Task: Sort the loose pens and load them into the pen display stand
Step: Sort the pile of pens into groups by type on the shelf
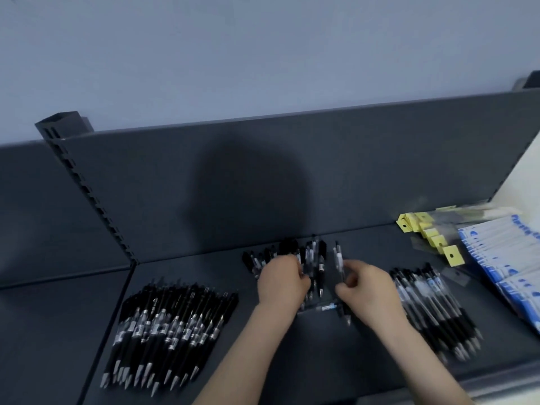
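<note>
Three heaps of pens lie on the shelf (365, 361): left heap (172, 328), middle heap (311, 258), right heap (432, 302). My right grip (368, 287) pinches one clear pen (339, 263) beside the middle heap. My left grip (282, 283) curls into that heap; I cannot tell whether it holds any.

Bare left grip (281, 285) and bare right grip (368, 289) on bare forearms (263, 331).

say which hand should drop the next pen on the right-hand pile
Right: the right hand pinches a clear-barrel pen and sits next to the right-hand pile, while the left hand is over the middle heap.
</note>
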Motion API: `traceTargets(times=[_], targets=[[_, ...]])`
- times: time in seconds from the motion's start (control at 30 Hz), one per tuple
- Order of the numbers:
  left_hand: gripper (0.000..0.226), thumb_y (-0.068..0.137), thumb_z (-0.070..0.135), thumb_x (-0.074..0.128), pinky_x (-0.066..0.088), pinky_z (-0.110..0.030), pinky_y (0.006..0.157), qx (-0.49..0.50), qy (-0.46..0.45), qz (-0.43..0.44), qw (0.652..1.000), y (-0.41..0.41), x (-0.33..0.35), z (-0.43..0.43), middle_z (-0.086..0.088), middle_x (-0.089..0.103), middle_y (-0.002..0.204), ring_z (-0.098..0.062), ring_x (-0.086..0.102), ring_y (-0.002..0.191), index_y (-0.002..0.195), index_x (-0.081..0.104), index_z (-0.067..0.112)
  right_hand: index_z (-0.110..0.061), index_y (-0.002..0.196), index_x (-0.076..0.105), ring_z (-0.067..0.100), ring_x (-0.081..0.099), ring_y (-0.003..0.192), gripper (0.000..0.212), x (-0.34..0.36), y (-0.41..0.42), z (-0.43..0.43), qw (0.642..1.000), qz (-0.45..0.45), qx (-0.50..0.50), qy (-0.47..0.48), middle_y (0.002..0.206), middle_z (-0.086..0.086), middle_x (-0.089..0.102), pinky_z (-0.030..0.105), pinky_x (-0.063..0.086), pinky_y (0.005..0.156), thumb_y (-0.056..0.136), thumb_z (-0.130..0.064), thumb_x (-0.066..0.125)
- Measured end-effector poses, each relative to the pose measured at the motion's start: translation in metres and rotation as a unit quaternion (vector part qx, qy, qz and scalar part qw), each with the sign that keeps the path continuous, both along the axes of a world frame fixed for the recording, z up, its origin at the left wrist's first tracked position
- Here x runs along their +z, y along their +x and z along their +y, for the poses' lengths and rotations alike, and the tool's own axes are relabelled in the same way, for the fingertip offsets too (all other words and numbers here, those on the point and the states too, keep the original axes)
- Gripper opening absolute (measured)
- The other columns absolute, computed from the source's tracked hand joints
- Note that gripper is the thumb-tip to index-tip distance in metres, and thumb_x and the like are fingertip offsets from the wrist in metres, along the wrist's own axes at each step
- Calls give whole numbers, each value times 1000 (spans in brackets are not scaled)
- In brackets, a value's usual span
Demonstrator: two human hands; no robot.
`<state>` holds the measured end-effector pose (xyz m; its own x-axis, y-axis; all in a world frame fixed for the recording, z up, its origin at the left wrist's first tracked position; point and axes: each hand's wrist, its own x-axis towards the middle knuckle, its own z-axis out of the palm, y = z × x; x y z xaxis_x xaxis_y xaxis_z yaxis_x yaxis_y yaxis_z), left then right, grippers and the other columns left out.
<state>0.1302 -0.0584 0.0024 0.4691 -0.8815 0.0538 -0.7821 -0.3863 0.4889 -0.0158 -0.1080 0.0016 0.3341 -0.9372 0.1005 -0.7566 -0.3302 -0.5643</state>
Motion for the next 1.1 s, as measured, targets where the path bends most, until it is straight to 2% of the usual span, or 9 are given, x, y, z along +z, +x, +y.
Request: traceTargets(times=[0.1,0.2,0.33,0.4,0.47,0.53,0.67,0.93,1.1], targets=[[16,83,26,63,44,-29,63,1,65,-47,997,-3,-2,-9,-8,66,97,-25,64,91,84,62,10,-21,97,68,12,55,61,26,-3,-11,10,1000,-4,6,7,65,-3,61,24,39,56,73,-15,64],[18,83,29,65,44,-29,63,3,95,-55,994,-5,-2,-15,-6,65,95,-24,64,92,84,62,11,-19,99,68,15,58,67,27,-5,-20,19,1000,0,6,13,69,-2,63,28,44,62,73,-16,63],[17,80,31,65,41,-27,61,11,67,-40,997,-7,5,-13,0,58,79,-18,58,79,77,60,14,-24,107,67,13,57,71,35,-6,-34,35,1000,-17,10,17,74,-4,61,25,45,65,74,-16,61],[12,79,29,64,45,-28,64,17,22,20,999,-16,8,-8,5,61,76,-16,58,76,76,62,17,-25,117,64,13,58,73,44,-5,-43,42,999,-23,6,21,76,-5,62,26,46,69,74,-16,62],[9,80,26,65,54,-31,64,4,-3,133,991,-37,9,-2,5,63,71,-16,63,68,75,62,19,-27,122,62,12,58,73,48,-4,-58,46,999,-22,-5,27,77,-5,61,25,46,69,75,-18,62],[11,82,22,66,57,-32,54,-16,-8,249,968,-63,5,3,2,63,65,-16,63,53,74,60,19,-27,122,63,12,57,71,49,-2,-76,47,999,-21,-23,28,76,-6,59,25,46,67,74,-17,63],[11,86,22,66,51,-26,44,-70,14,332,941,-107,-4,3,0,63,60,-11,59,43,79,61,14,-25,115,68,14,57,70,43,4,-116,37,997,-3,-75,15,73,-6,61,25,42,65,73,-16,65],[10,90,20,61,51,-21,46,-85,17,326,941,-153,3,-18,-3,66,66,-10,59,46,86,62,12,-21,111,71,18,65,85,33,7,-157,-7,991,33,-128,-7,94,-1,71,28,50,74,80,-15,61],[10,88,21,62,58,-27,51,-71,27,292,953,-167,1,-24,-3,69,66,-12,62,48,82,61,14,-17,102,72,20,66,86,24,3,-154,-21,992,65,-104,1,90,0,72,35,54,75,82,-19,61]])
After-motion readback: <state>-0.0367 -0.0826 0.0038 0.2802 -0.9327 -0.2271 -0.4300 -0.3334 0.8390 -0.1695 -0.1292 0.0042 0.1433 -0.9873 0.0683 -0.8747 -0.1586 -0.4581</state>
